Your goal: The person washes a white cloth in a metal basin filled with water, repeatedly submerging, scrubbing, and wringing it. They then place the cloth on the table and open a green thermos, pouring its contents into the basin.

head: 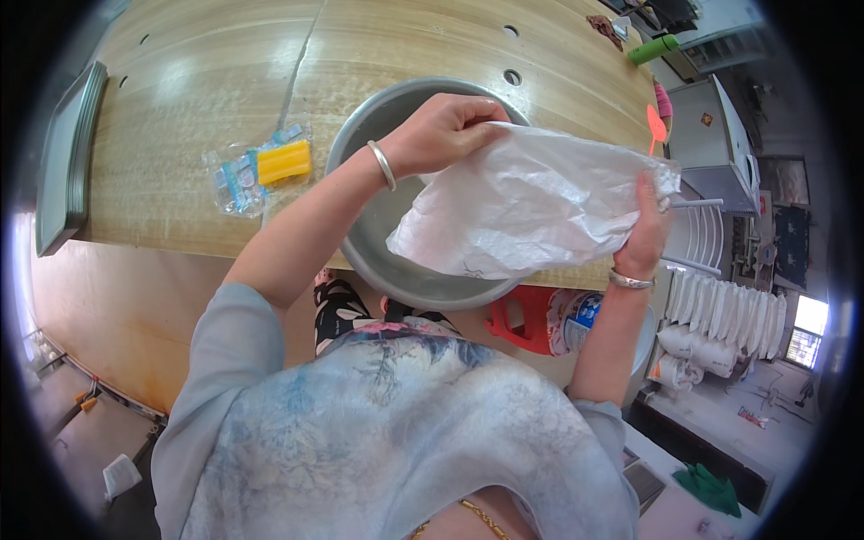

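A crumpled white sack (533, 202), apparently woven plastic, hangs sideways between my hands above a large grey metal basin (418, 293). Its upper left edge is pinched by my left hand (449, 131), thumb against curled fingers. At the sack's right end, my right hand (648, 226) grips it with the thumb on the near face; the other fingers are hidden behind. The sack's lower left part hangs over the basin and covers much of its inside. I cannot tell what the sack contains.
Left of the basin, a yellow block (283, 162) lies on clear plastic packaging (243, 182) on the wooden table (202, 101). Stacked trays (71, 155) stand at the left edge. A green bottle (653, 50) is at the far right. Below the table edge sits a red plastic container (530, 317).
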Demonstrator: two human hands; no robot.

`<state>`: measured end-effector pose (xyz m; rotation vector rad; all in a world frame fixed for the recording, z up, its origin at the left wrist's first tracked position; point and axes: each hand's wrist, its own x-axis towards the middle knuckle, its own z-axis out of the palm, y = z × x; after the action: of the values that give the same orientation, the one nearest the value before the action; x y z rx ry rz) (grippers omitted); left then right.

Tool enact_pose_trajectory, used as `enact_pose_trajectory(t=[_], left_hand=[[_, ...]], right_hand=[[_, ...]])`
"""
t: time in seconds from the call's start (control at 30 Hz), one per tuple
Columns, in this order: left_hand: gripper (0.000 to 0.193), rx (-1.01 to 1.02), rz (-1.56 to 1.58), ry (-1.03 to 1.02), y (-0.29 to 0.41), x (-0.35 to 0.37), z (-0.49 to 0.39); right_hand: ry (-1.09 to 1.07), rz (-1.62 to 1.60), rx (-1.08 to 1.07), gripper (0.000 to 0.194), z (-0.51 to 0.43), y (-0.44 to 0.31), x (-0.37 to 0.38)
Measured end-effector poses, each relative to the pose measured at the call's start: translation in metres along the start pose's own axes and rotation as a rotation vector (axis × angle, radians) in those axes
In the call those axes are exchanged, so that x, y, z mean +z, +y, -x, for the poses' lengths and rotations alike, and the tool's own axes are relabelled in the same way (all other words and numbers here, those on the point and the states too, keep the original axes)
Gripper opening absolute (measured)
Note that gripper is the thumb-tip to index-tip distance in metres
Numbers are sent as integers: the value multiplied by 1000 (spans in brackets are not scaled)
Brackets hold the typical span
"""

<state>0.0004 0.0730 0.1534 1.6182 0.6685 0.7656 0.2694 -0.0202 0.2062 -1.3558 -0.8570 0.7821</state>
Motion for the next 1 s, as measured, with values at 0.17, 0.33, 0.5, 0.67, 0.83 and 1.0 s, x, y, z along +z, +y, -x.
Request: enact_pose_trajectory(t=[0.17, 0.33, 0.5, 0.67, 0.83, 1.0], left_hand=[[14, 46, -364, -34, -23, -3, 4], [18, -77, -345, 41, -64, -8, 15], [19, -125, -15, 81, -75, -11, 17], [24, -164, 51, 144, -71, -12, 15], [25, -110, -58, 174, -82, -6, 13], [29, -231, 202, 40, -94, -1, 13]], right_hand=[[42, -97, -74, 31, 0, -16, 5], [-13, -49, -85, 32, -4, -16, -3], [-9, -37, -19, 34, -18, -7, -20], [44, 96, -1, 29, -22, 0, -27], [52, 133, -14, 29, -21, 12, -25], [59, 17, 79, 29, -30, 32, -27]])
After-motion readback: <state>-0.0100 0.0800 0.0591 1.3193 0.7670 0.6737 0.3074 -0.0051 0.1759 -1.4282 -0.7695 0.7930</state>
